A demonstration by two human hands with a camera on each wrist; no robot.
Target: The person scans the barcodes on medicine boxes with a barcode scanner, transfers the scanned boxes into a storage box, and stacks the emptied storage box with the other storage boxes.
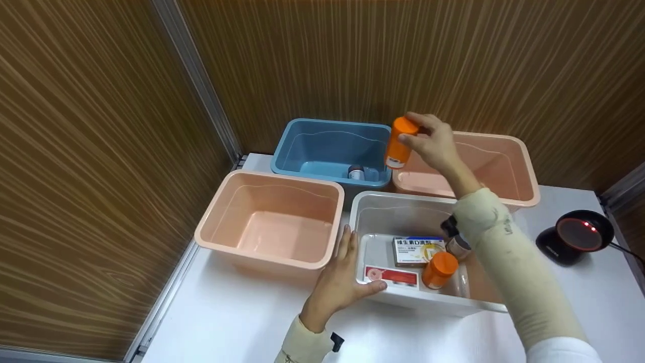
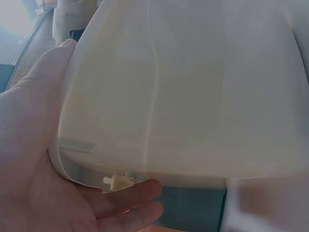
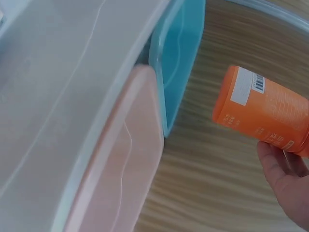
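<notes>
My right hand (image 1: 432,143) pinches an orange pill bottle (image 1: 399,146) near its cap, tilted in the air over the adjoining rims of the blue bin (image 1: 282,151) and the back-right peach bin (image 1: 529,171). A white label with a barcode shows on the bottle (image 3: 263,108) in the right wrist view. With fingers straight and thumb spread, my left hand (image 1: 336,282) rests against the near-left corner of the white bin (image 1: 360,217). Inside that bin are a vitamin D box (image 1: 415,250), a red-and-white box (image 1: 392,277), another orange bottle (image 1: 439,270) and a partly hidden brown bottle (image 1: 458,247).
Left of the white bin stands another peach bin (image 1: 269,262). A small dark-capped bottle (image 1: 356,173) lies in the blue bin. At the right, a black scanner (image 1: 569,237) glows red on the white table (image 1: 221,312). Wood-patterned panels (image 1: 322,60) rise behind and at the left.
</notes>
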